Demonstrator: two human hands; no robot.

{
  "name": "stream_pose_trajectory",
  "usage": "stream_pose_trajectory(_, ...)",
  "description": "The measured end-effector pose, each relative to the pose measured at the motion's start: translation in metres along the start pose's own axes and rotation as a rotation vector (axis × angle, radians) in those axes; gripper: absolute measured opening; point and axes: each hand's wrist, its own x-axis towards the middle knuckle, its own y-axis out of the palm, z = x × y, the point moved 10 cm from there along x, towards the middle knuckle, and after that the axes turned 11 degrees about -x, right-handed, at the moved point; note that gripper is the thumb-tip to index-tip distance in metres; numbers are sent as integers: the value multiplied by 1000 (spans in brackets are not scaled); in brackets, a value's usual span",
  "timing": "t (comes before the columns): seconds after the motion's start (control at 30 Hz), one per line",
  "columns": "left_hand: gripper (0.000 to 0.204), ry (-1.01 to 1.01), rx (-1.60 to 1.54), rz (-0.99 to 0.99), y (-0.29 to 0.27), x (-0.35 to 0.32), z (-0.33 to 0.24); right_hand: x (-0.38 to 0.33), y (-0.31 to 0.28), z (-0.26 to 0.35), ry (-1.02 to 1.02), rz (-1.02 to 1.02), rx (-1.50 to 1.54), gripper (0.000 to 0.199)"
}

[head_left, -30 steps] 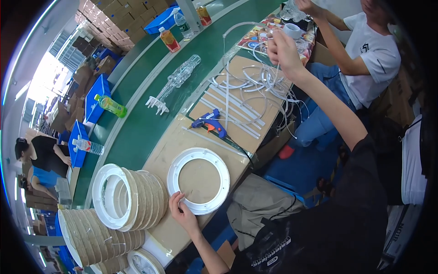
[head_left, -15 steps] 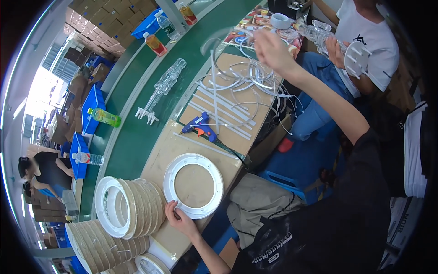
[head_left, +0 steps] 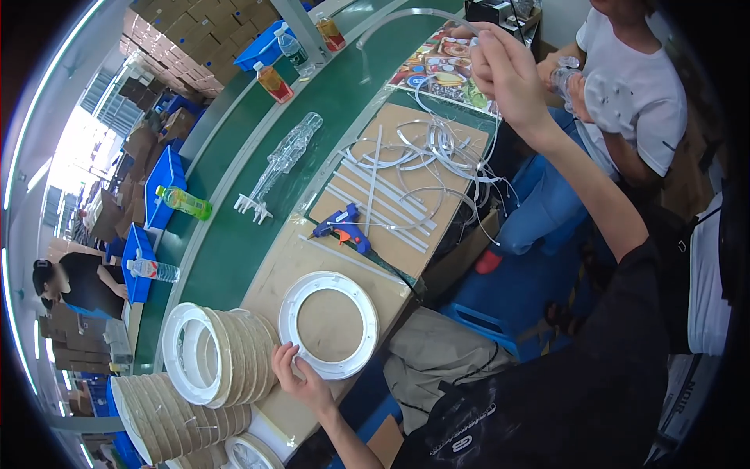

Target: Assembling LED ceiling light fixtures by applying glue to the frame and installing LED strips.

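Observation:
On the board in front of me lies a flat white ring with small tabs round its inner edge. My left hand is at its lower-left rim, thumb and forefinger bent closed on the edge. Raised high at the upper right, my right hand is closed on one end of a pale flexible strip, which arches leftward through the air. Beyond the ring, a blue glue gun with an orange trigger rests on cardboard, beside straight white strips and a tangle of curled strips with wires.
Stacked white-and-beige rings stand at the left. A clear ribbed plastic piece lies on the green conveyor, with drink bottles and blue bins beyond. At the right a seated co-worker handles clear parts.
My right hand has moved right and slightly up, drawing the strip away from the tangle into an arch. My left hand has shifted slightly left at the ring's rim.

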Motion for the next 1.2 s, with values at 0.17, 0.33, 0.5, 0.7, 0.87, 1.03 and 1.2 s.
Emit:
stream_pose_trajectory(0.17,24,-22,-204,-8,-1,-1,-42,-53,52,82,47,65,173,37)
stream_pose_trajectory(0.33,30,-14,-510,180,3,2,-124,-152,138,108,48,381,372,32)
stream_pose_trajectory(0.5,85,-181,-822,334,14,-5,-163,-252,199,146,-398,425,64,23)
stream_pose_trajectory(0.7,61,-98,-568,364,-23,-13,-162,-318,238,153,-398,791,113,24)
stream_pose_trajectory(0.87,25,-116,-410,374,-32,-17,-154,-303,244,169,-461,947,59,26)
stream_pose_trajectory(1.03,20,64,-472,172,-72,-17,-149,-256,168,154,-545,449,-33,50)
stream_pose_trajectory(1.2,13,117,-450,161,-90,-13,-144,-241,230,91,74,756,22,68)
